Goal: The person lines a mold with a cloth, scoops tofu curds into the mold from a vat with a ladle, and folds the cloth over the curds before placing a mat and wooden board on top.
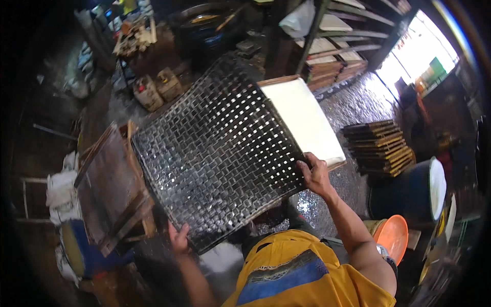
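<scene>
A large dark woven lattice mat, wet and shiny, is held tilted in front of me by both hands. My right hand is closed on its right corner, thumb on top. At the lower left corner, my left hand grips the mat's edge, with part of its fingers hidden beneath. Behind the mat's right side lies a white sheet or slab in a wooden frame, partly covered by the mat and showing through its holes.
A wooden stand is close at left. Two jugs sit behind the mat. At right are stacked dark frames, a blue barrel and an orange basin. More stacked boards stand at the back.
</scene>
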The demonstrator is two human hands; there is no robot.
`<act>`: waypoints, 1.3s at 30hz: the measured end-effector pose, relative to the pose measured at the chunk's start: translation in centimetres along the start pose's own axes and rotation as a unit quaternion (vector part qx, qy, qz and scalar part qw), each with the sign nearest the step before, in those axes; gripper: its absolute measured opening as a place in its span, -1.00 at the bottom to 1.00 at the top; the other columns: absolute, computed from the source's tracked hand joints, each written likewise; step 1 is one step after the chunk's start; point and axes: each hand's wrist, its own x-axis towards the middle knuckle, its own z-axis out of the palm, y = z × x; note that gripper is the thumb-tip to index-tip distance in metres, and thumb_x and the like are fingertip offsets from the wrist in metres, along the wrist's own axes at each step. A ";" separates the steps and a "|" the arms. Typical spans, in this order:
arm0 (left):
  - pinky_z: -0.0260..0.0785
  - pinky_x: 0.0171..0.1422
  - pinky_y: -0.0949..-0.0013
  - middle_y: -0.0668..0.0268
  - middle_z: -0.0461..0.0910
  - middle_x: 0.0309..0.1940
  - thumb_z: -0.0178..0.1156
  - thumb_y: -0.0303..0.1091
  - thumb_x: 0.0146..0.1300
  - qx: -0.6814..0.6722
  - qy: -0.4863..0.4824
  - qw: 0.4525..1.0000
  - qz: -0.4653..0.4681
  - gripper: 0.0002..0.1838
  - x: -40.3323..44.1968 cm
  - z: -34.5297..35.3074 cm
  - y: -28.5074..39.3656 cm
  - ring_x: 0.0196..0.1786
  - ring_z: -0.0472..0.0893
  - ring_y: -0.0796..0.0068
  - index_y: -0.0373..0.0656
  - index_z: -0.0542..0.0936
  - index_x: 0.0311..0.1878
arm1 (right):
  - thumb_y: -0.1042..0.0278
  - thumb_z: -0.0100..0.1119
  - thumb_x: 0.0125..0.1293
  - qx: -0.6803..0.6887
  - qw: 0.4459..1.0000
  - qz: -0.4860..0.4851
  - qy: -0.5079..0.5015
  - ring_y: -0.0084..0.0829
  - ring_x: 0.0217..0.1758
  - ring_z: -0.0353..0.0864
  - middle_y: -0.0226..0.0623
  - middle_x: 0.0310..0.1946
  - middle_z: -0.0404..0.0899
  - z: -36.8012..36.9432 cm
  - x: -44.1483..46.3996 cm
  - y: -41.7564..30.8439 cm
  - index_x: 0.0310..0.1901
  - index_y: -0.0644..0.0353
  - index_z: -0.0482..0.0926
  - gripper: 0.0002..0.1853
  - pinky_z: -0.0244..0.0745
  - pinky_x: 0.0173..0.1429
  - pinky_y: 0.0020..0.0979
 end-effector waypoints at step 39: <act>0.10 0.36 -0.08 0.04 0.52 0.02 0.25 -0.14 0.13 0.763 -0.352 0.391 0.376 -0.59 33.5 65.7 -32.7 0.22 0.38 0.00 -0.21 0.61 -0.04 | 0.56 0.03 0.14 0.772 0.399 0.490 0.075 -0.18 -0.09 0.62 -0.03 -0.12 0.56 -6.9 10.0 45.3 -0.08 0.51 0.45 -0.70 0.55 0.11 -0.16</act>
